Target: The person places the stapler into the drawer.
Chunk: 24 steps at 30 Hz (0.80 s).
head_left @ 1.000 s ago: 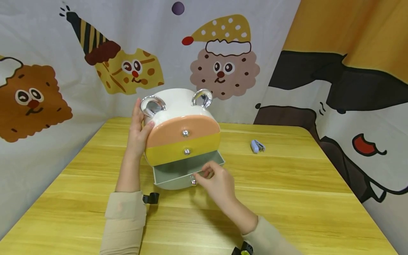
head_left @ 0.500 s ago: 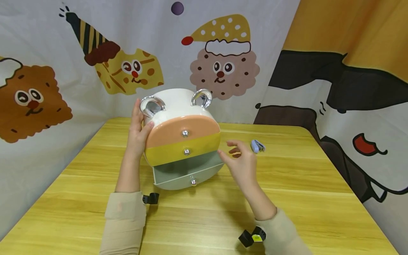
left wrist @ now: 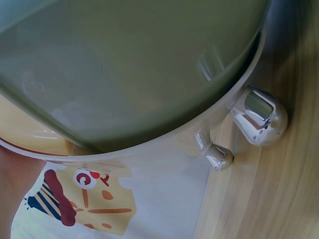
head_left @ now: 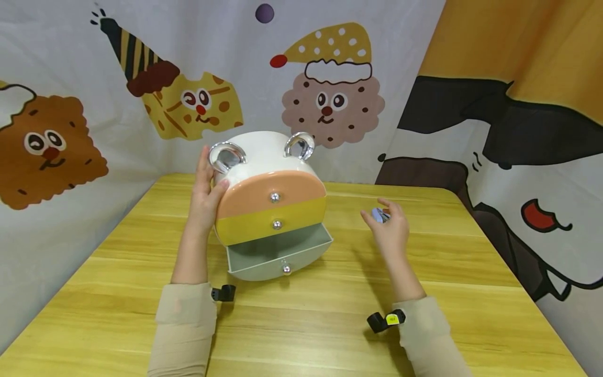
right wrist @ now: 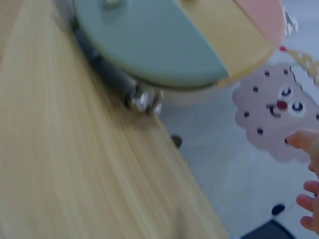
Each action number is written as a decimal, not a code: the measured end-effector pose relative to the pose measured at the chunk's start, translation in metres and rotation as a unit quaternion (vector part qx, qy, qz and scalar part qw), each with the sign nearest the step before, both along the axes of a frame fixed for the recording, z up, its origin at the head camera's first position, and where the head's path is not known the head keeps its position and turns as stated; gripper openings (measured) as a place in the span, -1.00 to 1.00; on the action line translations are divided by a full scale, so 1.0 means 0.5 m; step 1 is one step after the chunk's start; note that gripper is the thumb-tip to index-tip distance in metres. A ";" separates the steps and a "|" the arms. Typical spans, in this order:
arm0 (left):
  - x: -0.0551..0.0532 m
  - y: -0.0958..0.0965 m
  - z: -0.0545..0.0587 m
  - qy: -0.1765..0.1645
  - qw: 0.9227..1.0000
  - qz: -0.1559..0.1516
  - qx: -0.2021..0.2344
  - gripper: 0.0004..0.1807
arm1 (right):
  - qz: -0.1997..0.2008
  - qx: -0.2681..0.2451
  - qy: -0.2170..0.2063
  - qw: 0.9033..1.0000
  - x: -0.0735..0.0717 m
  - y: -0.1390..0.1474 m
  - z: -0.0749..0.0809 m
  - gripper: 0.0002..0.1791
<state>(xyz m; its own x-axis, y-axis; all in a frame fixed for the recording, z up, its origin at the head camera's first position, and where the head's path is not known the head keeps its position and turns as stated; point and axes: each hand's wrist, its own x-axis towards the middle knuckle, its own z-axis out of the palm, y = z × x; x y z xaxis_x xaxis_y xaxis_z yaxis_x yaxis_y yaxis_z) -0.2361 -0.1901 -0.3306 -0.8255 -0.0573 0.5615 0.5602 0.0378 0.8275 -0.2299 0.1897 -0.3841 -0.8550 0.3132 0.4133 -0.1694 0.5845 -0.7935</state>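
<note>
A round-topped drawer box, white with two silver ear-like loops, stands on the table. Its orange and yellow drawers are closed, while the green bottom drawer is pulled out and bare inside. Against the box's left side lies my left hand, fingers extended upward and thumb near the front edge. To the right of the box, my right hand is at a small light-blue stapler, fingers spread around it; contact cannot be told. In the right wrist view, my right fingers show at the edge.
The wooden table reaches back to a printed cloth backdrop. Silver feet show under the box in the left wrist view. A black camera sits at the left wrist, another at the right.
My right hand has left the green drawer's knob and moved right and back to the stapler. The drawer stays pulled out. My left hand has kept its place on the box.
</note>
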 end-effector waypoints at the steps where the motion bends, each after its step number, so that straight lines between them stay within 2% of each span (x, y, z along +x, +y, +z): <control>1: 0.000 0.000 0.000 0.000 1.000 0.000 -0.001 -0.18 | -0.005 -0.004 -0.005 1.000 -0.004 0.008 -0.004 -0.40; 4: -0.001 0.001 0.001 0.003 1.000 0.000 -0.002 -0.17 | -0.012 -0.014 -0.017 1.000 -0.014 0.029 -0.018 -0.37; 11: -0.001 0.001 -0.001 0.005 1.000 -0.001 -0.004 -0.17 | -0.019 -0.053 -0.075 0.996 -0.030 0.064 -0.044 -0.30; 17: -0.001 0.001 -0.002 0.007 1.000 -0.002 -0.004 -0.17 | -0.024 -0.044 -0.108 0.993 -0.043 0.084 -0.058 -0.25; 24: -0.001 0.000 0.000 0.011 1.000 -0.004 0.001 -0.18 | -0.012 -0.044 -0.119 0.992 -0.068 0.097 -0.082 -0.23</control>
